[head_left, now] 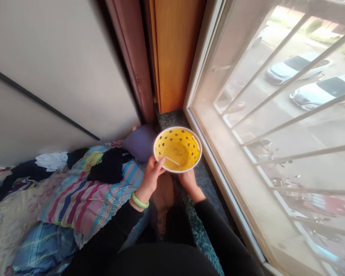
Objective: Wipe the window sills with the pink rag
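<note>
A yellow plastic basket (pixel 186 140) with diamond-shaped holes and a white rim is held up in front of me, its inside facing me. My left hand (pixel 153 174) grips the near left rim, thumb over the edge; a green bangle (pixel 139 200) circles that wrist. Beneath the near right side, my right hand (pixel 189 180) supports the basket, its fingers mostly hidden under it. A thin pale stick (pixel 171 160) lies inside near my left thumb. Whether the thumb touches it, I cannot tell.
To the left lie a striped pillow (pixel 74 199), dark clothes (pixel 110 165) and a purple rounded thing (pixel 140 142). A dark stone ledge (pixel 208 184) runs along the barred window (pixel 276 153) on the right. An orange wooden panel (pixel 176 57) stands ahead.
</note>
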The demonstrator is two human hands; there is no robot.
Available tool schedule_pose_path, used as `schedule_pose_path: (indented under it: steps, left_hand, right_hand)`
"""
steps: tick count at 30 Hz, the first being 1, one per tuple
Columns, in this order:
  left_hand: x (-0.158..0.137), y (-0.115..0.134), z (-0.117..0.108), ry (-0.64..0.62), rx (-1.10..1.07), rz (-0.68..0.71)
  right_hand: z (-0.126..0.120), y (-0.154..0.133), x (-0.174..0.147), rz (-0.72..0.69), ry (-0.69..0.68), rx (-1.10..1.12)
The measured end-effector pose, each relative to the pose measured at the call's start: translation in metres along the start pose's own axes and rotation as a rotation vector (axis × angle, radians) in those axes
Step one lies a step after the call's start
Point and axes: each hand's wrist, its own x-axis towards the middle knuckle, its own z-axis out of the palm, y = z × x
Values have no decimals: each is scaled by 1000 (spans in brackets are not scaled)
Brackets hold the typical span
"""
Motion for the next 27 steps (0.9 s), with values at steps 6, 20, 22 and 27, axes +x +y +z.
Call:
schedule_pose_path:
  steps: [6, 20, 22, 27]
  left_hand:
    - [-20, -29, -35, -4, 35, -84]
    - [-72, -56, -57, 125, 64, -136]
    - [-79, -54, -59, 139, 65, -131]
    - [-81, -46, -68, 154, 34, -110]
  right_hand:
    - [-43, 39, -82, 127, 25, -188]
    - [56, 88, 199, 91, -18, -75]
    - [56, 75, 188, -16, -68, -40]
    - [16, 36, 57, -286, -201, 53]
